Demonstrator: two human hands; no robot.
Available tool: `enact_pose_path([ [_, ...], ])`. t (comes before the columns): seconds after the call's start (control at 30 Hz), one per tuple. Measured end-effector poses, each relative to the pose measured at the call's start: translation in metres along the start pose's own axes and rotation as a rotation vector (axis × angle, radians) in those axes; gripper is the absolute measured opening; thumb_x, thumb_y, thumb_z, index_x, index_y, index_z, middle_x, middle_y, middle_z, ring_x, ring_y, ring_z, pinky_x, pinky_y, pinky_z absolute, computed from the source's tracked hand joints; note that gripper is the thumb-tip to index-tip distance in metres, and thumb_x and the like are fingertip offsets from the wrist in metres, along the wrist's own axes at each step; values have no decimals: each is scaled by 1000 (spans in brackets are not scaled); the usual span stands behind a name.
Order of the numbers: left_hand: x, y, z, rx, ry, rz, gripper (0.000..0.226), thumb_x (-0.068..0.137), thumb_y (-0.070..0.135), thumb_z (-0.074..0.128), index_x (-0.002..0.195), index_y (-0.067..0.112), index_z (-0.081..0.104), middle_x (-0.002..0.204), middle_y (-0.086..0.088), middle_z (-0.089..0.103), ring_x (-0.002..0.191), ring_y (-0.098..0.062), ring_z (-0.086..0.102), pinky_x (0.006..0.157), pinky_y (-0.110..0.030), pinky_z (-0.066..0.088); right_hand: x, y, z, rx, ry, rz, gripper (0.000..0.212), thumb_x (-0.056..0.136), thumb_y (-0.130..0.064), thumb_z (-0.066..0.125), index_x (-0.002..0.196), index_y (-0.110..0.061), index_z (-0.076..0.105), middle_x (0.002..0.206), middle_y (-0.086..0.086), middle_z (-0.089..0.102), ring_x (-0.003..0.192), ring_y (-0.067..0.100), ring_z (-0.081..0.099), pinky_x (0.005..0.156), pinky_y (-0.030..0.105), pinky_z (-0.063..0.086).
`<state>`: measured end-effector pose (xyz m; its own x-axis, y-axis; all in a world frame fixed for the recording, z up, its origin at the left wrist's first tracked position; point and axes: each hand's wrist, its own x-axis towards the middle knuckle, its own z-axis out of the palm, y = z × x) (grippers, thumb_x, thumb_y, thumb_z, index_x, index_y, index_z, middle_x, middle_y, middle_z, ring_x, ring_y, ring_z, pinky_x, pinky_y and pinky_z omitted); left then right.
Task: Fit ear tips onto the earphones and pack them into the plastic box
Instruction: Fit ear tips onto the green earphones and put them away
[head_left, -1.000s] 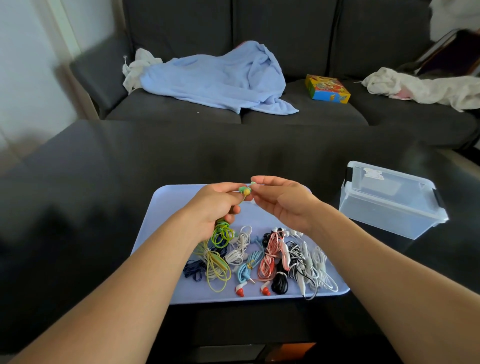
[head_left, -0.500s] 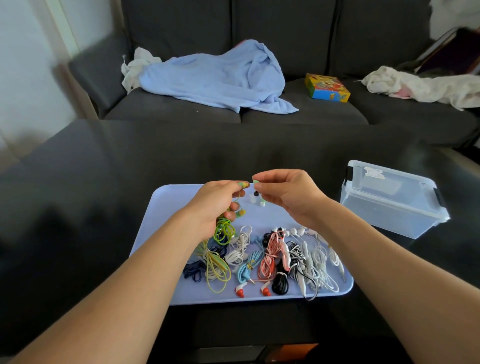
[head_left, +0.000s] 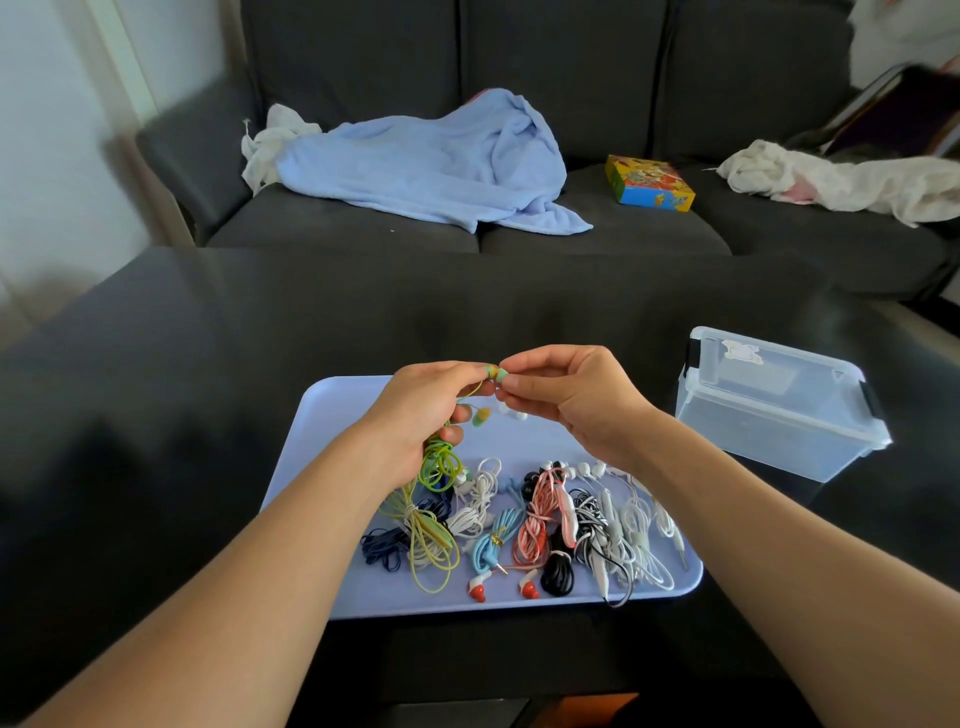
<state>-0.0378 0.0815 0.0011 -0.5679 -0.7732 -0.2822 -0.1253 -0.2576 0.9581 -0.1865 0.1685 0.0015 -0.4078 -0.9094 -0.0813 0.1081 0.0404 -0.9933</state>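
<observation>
Left hand (head_left: 415, 410) grip: fingers curled round green earphone (head_left: 440, 462) cable coil, fingertips pinching one earbud above lilac tray (head_left: 332, 587). Right hand (head_left: 566, 400) grip: thumb and forefinger pinching pale green ear tip (head_left: 493, 372), touching that earbud. Second earbud dangles below left fingers. Other coiled earphones (head_left: 535, 525) lie on tray. Plastic box (head_left: 779, 405), lid on, sits on dark table (head_left: 208, 364), right of tray.
</observation>
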Motion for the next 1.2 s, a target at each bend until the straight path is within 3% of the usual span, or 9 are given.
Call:
enact_pose_path([
  [0.27,-1,0,1,74,-29,52,14,97,16,62,100,16,76,91,1,66,61,-9,43,41,-17,30,-1,1,-4,-23,12,1,17,82,5,73,98,0,75,94,18,77,88,30,76,79,30,62],
  [0.4,-2,0,2,106,-2,89,17,96,13,63,110,17,72,90,1,70,62,-10,43,41,-17,33,-1,-1,-3,-43,2,-21,16,82,3,74,97,-2,76,93,15,77,86,27,76,79,30,61],
  [0.57,-4,0,2,121,39,106,8,95,19,67,99,21,73,92,2,72,66,-11,44,42,-17,35,-2,-3,-2,-103,24,-61,17,82,1,75,99,-1,76,92,15,77,84,26,76,77,27,61],
  [0.77,-3,1,-1,166,19,105,9,95,22,68,100,18,74,88,3,71,67,-13,43,43,-17,35,-2,-5,-4,-333,42,-180,14,82,-5,78,96,-7,79,86,8,78,82,24,76,81,32,62],
  [0.97,-4,2,-5,233,-39,80,9,92,19,71,98,14,75,78,3,69,61,-10,41,42,-17,34,-5,-14,-8,-593,-20,-275,11,82,-3,79,92,-7,81,78,6,77,71,16,73,71,20,58],
  [1.2,-6,7,-14,224,-145,37,8,89,13,72,97,11,75,74,3,68,57,-8,38,43,-16,28,-10,-19,-11,-478,-106,-205,12,80,-1,79,92,-3,79,81,12,77,76,22,75,73,22,58],
])
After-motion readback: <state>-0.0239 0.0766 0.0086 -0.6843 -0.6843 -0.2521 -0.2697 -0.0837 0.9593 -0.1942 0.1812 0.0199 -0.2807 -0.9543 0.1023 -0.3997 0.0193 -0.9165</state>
